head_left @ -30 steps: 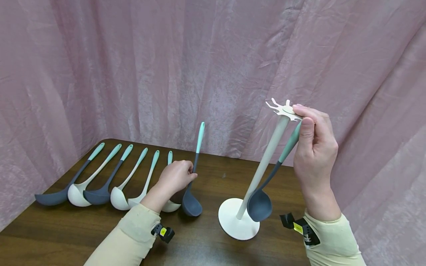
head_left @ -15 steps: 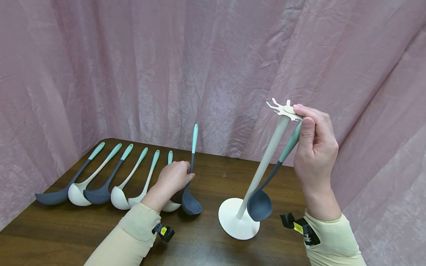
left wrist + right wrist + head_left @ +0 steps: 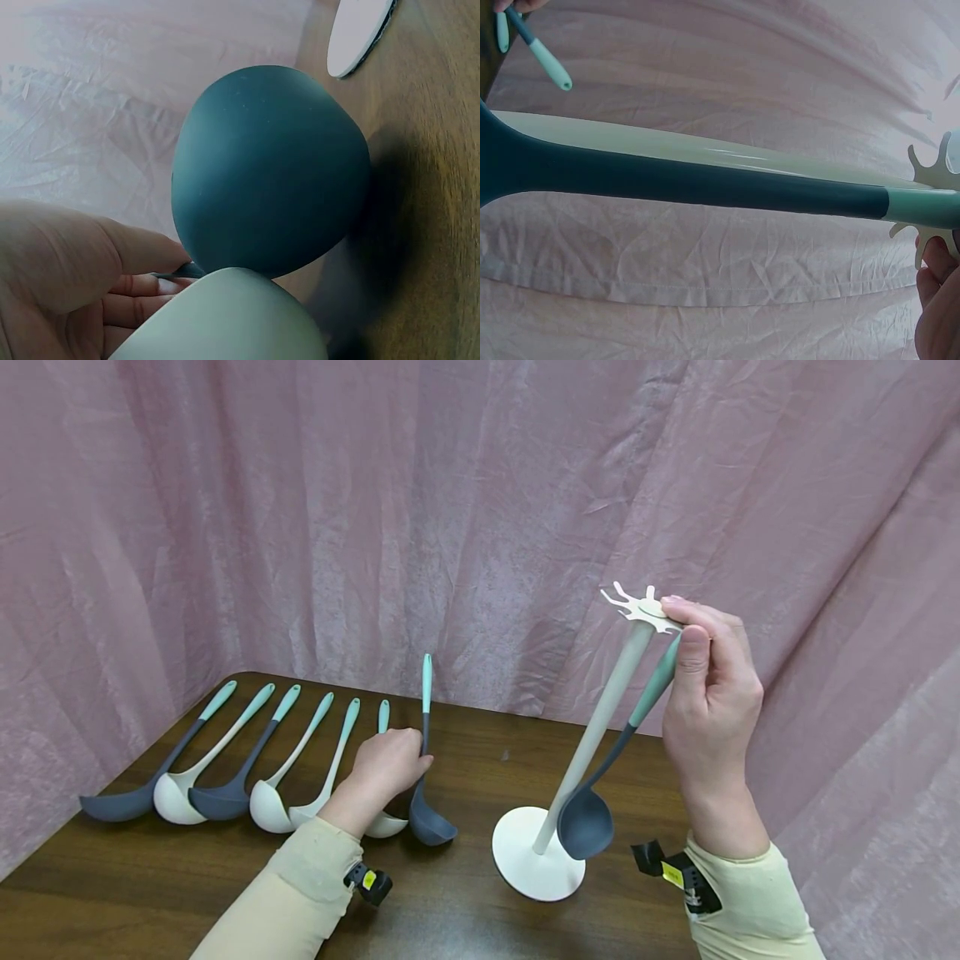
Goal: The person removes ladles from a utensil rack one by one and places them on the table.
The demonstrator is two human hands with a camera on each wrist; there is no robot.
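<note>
My left hand [image 3: 386, 764] pinches the shaft of a dark grey ladle [image 3: 431, 822] with a mint handle. Its handle end points up off the table. In the left wrist view the bowl of this grey ladle [image 3: 270, 172] fills the middle, beside a white ladle's bowl [image 3: 232, 322]. At the top of a white utensil stand [image 3: 611, 693], my right hand [image 3: 708, 693] pinches the handle end of another grey ladle [image 3: 585, 822] at the hooks. That ladle hangs down along the pole; whether its hole is on a hook is hidden by my fingers.
Several grey and white ladles [image 3: 272, 806] with mint handles lie in a row on the left of the brown wooden table [image 3: 480, 910]. The stand's round white base [image 3: 525, 877] is right of centre. A pink curtain [image 3: 480, 527] hangs behind.
The grey ladle in my left hand has tipped left and lower, its handle end dropping towards the table. My left hand has shifted slightly left; the right hand has stayed nearly still.
</note>
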